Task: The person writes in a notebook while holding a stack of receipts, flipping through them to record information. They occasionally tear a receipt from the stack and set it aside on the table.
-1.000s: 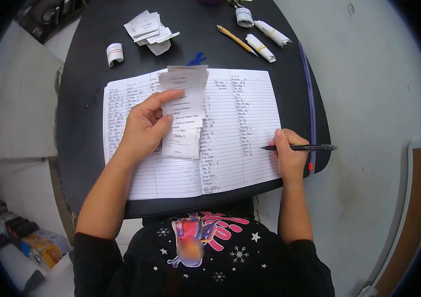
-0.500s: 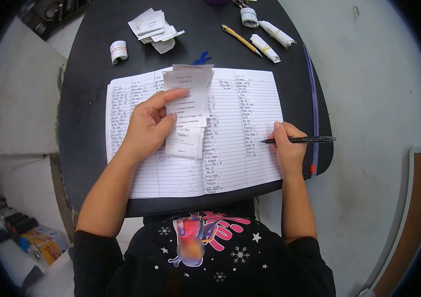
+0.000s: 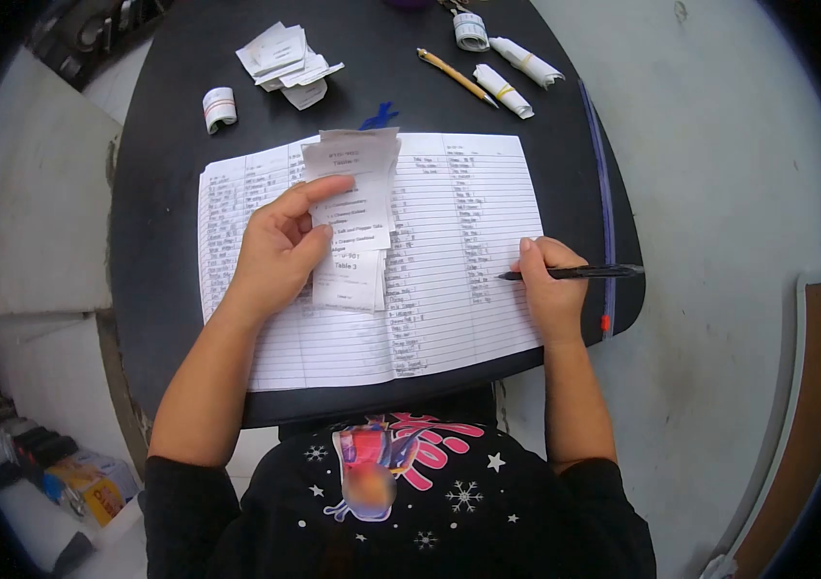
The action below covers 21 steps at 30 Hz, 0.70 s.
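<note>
A lined notebook (image 3: 468,343) lies open on the table, its columns filled with handwriting. Over its middle, my left hand (image 3: 280,241) holds a stack of printed receipts (image 3: 357,227) between thumb and fingers, index finger stretched across the top slip. "Table 3" is readable on a lower slip. My right hand (image 3: 555,289) grips a black pen (image 3: 589,272) at the right page, its tip pointing left beside the handwritten column. The side of this hand rests at the page's right edge.
On the black table (image 3: 169,106) are loose receipts (image 3: 285,60), a rolled paper bundle (image 3: 220,108), a tan pen (image 3: 459,77), and banded paper rolls (image 3: 504,91) at the back right. A blue zipper strip (image 3: 608,222) runs along the right edge. Boxes (image 3: 92,478) stand lower left.
The whole view has shifted slightly, with the table and notebook appearing a little further left. Both hands keep their holds on the receipts and the pen.
</note>
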Motion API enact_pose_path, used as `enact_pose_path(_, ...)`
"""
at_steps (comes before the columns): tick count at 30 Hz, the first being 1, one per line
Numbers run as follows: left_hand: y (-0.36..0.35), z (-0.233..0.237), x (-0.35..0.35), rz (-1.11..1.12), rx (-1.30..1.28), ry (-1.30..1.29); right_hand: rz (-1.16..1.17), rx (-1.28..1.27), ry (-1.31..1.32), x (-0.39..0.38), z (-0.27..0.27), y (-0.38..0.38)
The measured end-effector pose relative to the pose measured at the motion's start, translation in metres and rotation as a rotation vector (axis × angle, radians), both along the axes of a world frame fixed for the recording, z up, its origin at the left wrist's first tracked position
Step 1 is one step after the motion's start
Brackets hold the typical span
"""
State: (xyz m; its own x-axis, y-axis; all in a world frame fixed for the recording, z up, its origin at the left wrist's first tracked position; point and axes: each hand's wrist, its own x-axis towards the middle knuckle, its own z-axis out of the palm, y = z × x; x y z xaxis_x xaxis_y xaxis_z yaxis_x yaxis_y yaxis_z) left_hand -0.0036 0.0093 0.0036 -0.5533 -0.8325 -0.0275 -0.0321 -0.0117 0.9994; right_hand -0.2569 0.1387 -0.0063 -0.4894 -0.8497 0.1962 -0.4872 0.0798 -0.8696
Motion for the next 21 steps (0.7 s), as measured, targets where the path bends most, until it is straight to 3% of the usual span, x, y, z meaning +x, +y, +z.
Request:
enact_pose_path(15, -0.0009, -0.0064, 0.0008, 0.003, -0.015, 0.03, 0.062, -0.06, 0.129, -0.0024, -0.0066, -0.0009)
enact_pose_path(21, -0.0009, -0.0018, 0.0007, -0.015, 0.019, 0.045, -0.009, -0.042, -0.001, 0.0003, -0.0041, -0.0005)
